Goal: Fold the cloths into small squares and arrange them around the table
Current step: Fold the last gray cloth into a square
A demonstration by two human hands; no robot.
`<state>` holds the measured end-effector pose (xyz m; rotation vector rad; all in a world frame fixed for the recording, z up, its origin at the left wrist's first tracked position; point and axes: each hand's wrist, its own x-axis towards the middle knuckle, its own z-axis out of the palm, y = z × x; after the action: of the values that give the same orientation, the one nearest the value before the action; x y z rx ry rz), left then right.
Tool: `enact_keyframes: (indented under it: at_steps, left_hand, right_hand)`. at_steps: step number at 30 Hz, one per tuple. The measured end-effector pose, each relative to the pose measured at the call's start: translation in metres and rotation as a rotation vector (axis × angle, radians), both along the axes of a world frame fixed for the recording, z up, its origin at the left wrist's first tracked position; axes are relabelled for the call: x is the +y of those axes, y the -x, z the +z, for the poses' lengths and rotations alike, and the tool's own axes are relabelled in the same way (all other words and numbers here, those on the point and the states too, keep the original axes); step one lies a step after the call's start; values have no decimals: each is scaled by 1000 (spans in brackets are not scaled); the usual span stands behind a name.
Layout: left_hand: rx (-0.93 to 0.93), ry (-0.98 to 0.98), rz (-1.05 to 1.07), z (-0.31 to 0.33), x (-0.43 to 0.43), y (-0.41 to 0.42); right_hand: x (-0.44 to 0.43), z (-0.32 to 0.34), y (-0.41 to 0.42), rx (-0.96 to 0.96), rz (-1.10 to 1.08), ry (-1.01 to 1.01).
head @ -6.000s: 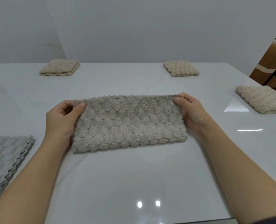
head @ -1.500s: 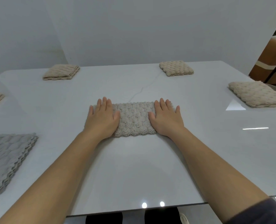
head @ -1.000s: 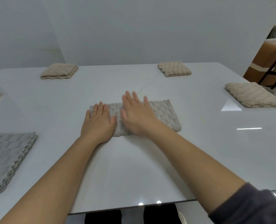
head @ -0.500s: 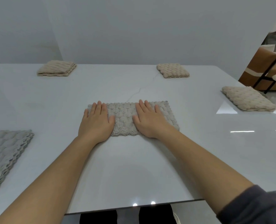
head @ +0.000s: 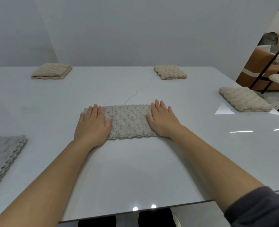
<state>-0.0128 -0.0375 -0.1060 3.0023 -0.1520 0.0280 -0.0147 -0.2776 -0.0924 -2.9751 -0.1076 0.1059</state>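
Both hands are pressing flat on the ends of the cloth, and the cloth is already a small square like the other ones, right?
Not quite. The head view shows the left hand and right hand pressing flat on the ends of the cloth, but it is a long rectangle, not yet a small square like the far folded cloth.

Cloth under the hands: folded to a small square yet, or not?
Not yet: the cloth is a folded strip, wider than deep. The left hand and right hand press its ends flat.
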Motion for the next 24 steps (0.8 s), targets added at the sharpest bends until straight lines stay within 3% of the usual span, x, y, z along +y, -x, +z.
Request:
enact_keyframes:
  at_steps: [4,8,13,18,24]
  left_hand:
    - [32,-45,28,7,-5,1]
    - [-81,-22,-42,18,-34,-1]
    - [8,-6,-161,5,-57,0]
    - [16,-1,-102,2,-23,-1]
    - [0,36,130,9,11,7]
  right_hand:
    - [1,4,1,-3,-24,39]
    - [25,16,0,-87,76,23]
    - [35,-2,2,-1,140,13]
    - [17,-2,4,-12,70,3]
    - [17,9,7,17,22,39]
